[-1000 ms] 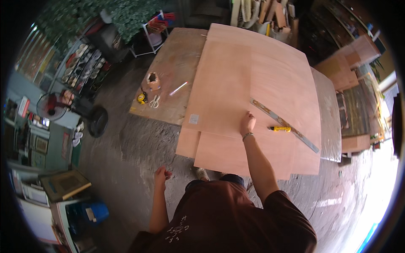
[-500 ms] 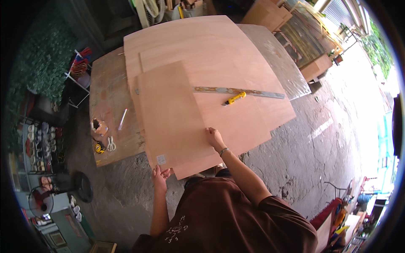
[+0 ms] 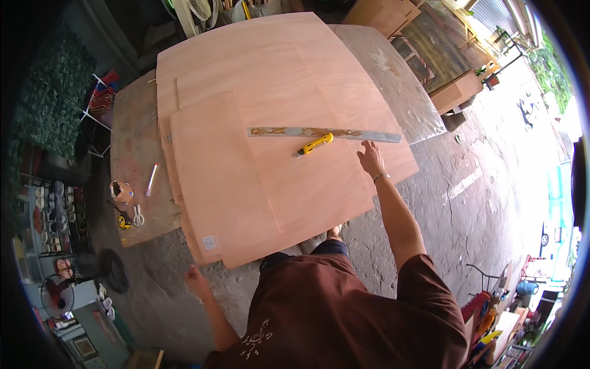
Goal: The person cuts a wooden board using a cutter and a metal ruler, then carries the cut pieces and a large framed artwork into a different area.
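Several thin plywood sheets [image 3: 270, 61] lie stacked on a low worktable. Across them runs a rusty steel ruler [image 3: 362, 134], its left part seemingly covered by a narrower top panel [image 3: 209, 160]. That panel has a small pale label [image 3: 210, 242] at its near corner. Just below the ruler rests a yellow utility knife [image 3: 316, 144]. My right hand [image 3: 372, 161] reaches over the sheets near the ruler's right end, fingers apart and holding nothing. Off the stack's near-left corner is my left hand [image 3: 196, 281], apart from the wood; its fingers are smeared by motion.
On the worktable's left part [image 3: 132, 123] lie a pen [image 3: 152, 179], scissors [image 3: 138, 215], a tape measure [image 3: 124, 220] and a roll of brown tape [image 3: 121, 192]. A black stool [image 3: 112, 270] and a shoe rack [image 3: 55, 215] stand left. More boards [image 3: 455, 92] lean at the far right.
Both hands have let go of the narrow panel, which now lies on the stack. My right hand has moved right and away from me toward the ruler's end; my left has dropped back off the corner.
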Demonstrator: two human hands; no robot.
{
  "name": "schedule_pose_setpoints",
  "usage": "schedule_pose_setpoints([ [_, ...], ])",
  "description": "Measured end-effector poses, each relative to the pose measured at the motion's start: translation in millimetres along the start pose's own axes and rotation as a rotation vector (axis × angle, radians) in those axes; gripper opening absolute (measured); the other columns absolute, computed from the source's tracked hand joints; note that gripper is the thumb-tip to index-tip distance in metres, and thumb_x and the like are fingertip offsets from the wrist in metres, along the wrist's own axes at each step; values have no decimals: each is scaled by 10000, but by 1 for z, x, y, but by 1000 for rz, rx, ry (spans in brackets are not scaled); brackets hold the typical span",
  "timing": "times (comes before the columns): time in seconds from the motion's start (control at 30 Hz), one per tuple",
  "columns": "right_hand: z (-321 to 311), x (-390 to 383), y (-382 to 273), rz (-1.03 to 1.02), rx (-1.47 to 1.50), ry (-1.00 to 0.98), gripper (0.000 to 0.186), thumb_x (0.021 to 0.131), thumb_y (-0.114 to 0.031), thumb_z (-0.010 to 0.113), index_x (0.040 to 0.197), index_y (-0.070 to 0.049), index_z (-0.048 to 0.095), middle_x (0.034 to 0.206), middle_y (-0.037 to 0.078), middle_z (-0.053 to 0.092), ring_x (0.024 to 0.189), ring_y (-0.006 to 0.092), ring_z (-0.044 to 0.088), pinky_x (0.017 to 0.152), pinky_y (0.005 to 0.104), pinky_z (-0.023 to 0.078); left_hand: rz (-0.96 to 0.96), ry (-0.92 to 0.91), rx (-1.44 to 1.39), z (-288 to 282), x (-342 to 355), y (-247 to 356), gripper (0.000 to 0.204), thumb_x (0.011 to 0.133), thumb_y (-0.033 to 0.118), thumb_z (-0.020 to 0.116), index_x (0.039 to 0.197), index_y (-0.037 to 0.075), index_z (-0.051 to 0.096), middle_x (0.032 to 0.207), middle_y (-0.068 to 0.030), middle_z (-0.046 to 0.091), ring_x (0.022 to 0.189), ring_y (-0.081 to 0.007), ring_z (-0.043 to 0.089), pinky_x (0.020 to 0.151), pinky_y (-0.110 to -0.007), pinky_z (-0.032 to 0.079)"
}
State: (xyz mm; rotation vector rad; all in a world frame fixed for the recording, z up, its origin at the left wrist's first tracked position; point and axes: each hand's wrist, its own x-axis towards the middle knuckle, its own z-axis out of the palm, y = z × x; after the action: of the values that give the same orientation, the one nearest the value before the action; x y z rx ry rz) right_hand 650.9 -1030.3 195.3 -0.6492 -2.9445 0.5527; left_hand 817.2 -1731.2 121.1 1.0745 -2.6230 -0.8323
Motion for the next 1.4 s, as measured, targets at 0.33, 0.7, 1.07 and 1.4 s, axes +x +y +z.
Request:
schedule_pose_setpoints([
  [0.33,10,138,97,-502,10,-347,618,674,-311,837,1186,-73,586,1210,139,549,1177,348,493,981,459,422,70,-296,-607,93,-133,234,348,956,404,597,981,57,583,769,-36,599,619,-140,601,534,-259,449],
  [0.7,-18,69,118,-626,59,-295,536,725,-409,730,1060,-72,481,828,121,698,760,349,673,754,457,517,-706,-332,-695,297,-247,462,672,870,560,647,1167,-9,450,1158,-174,504,1005,-285,577,776,-424,507],
  [1.07,-65,-27,230,-99,186,-279,412,692,-401,789,930,-122,602,779,150,681,754,366,655,684,467,532,-345,105,-201,327,-265,455,793,785,605,708,1120,-72,466,1112,-233,495,981,-396,582,802,-475,532],
  [1.4,-111,68,337,184,156,196,391,729,-345,785,887,-55,576,704,200,643,665,406,633,598,473,484,-70,-4,212,325,-278,495,730,726,594,746,1056,-21,533,1080,-185,533,1009,-341,579,813,-477,518],
])
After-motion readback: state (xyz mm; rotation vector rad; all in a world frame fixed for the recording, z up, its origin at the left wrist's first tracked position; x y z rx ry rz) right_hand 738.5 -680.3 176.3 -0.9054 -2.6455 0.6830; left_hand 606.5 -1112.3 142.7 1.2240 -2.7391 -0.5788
